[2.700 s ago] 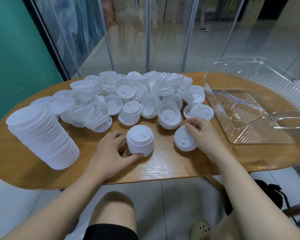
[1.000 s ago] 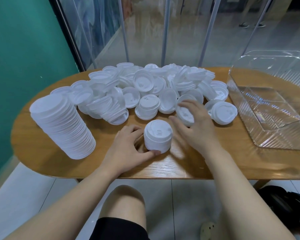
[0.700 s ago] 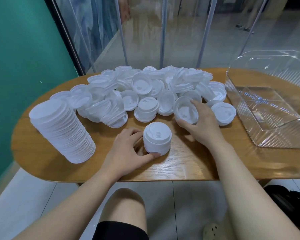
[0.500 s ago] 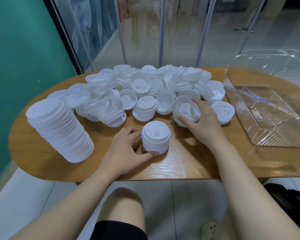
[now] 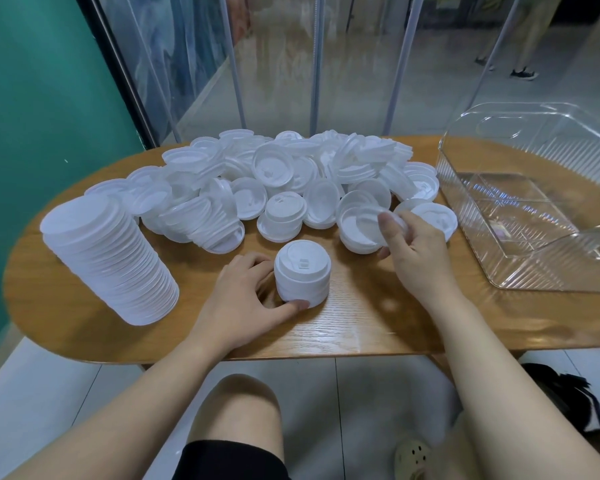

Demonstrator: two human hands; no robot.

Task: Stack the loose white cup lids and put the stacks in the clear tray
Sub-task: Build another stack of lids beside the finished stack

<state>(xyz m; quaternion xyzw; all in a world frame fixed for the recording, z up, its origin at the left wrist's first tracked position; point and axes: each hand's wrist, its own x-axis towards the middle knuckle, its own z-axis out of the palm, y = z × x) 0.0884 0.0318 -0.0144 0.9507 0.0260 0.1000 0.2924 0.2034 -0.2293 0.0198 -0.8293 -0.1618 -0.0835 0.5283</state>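
A small stack of white lids (image 5: pixel 302 271) stands near the table's front edge. My left hand (image 5: pixel 243 299) curls around its left side, thumb at its base. Just right of it, my right hand (image 5: pixel 414 247) pinches an upside-down lid (image 5: pixel 359 228) from the pile's front edge and tilts it up. A heap of loose white lids (image 5: pixel 284 181) covers the middle and back of the table. A tall leaning stack of lids (image 5: pixel 108 258) stands at the left. The clear tray (image 5: pixel 471 216) sits at the right, with no lids in it.
The oval wooden table (image 5: pixel 361 323) has bare wood along its front edge. A green wall is on the left and glass panels are behind. My knee shows below the table, and a dark bag (image 5: pixel 568 393) lies on the floor at the right.
My right hand put a lid on the small stack, then reached to the pile's front edge and lifted an upside-down lid. My left hand stayed on the small stack.
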